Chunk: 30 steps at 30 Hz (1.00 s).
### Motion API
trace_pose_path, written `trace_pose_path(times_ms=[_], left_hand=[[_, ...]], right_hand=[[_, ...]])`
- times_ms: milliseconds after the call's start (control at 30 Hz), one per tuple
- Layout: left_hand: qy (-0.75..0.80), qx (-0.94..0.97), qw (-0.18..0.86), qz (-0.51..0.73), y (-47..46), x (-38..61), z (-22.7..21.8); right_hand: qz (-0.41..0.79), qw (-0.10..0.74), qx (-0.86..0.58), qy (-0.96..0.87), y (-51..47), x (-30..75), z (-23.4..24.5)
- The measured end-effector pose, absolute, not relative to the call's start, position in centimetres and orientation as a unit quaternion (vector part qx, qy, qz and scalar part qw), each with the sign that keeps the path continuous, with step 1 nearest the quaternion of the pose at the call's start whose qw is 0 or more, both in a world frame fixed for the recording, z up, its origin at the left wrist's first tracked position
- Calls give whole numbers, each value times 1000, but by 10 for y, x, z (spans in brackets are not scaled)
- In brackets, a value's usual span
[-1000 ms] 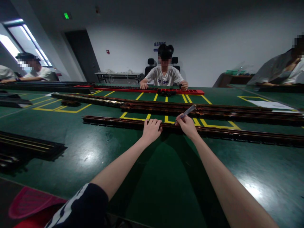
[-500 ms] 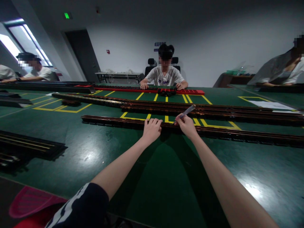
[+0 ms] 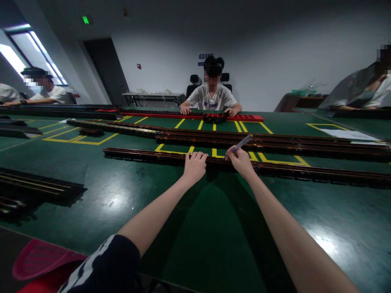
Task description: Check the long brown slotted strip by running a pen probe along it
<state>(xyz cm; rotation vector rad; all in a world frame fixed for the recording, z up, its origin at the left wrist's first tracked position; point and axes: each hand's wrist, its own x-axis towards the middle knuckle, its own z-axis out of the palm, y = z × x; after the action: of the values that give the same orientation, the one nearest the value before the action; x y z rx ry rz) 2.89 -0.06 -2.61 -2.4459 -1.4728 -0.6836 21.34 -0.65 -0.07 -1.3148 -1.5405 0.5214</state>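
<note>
A long, glossy dark strip [image 3: 143,154] with a coppery sheen lies across the green table in front of me. My left hand [image 3: 196,166] is closed over it near the middle, fingers curled across its far edge. To the right, my right hand [image 3: 240,159] pinches a slim pen-like tool [image 3: 244,141] with a translucent handle. The handle leans up and to the right, and its thin tip points down at the strip between my hands. Whether the tip touches the strip is too small to tell.
Behind the strip lies a bundle of similar dark strips [image 3: 275,144]. More dark strips [image 3: 39,185] are at left. Opposite, a person sits with both hands on a red slotted strip [image 3: 249,118]. Yellow tape [image 3: 166,151] marks the table; papers [image 3: 351,134] lie right.
The strip has shifted very slightly to the left. The tool has tipped a touch to the right in my right hand. My left hand keeps nearly the same place.
</note>
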Motion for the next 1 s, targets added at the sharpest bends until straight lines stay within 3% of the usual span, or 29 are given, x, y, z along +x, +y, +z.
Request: trace_pose_path(times_ms=[1000], left_hand=[[-503,-831,86,-222,-3,29,-23]], right_hand=[[175,508,-565,-627,-8,210,1]])
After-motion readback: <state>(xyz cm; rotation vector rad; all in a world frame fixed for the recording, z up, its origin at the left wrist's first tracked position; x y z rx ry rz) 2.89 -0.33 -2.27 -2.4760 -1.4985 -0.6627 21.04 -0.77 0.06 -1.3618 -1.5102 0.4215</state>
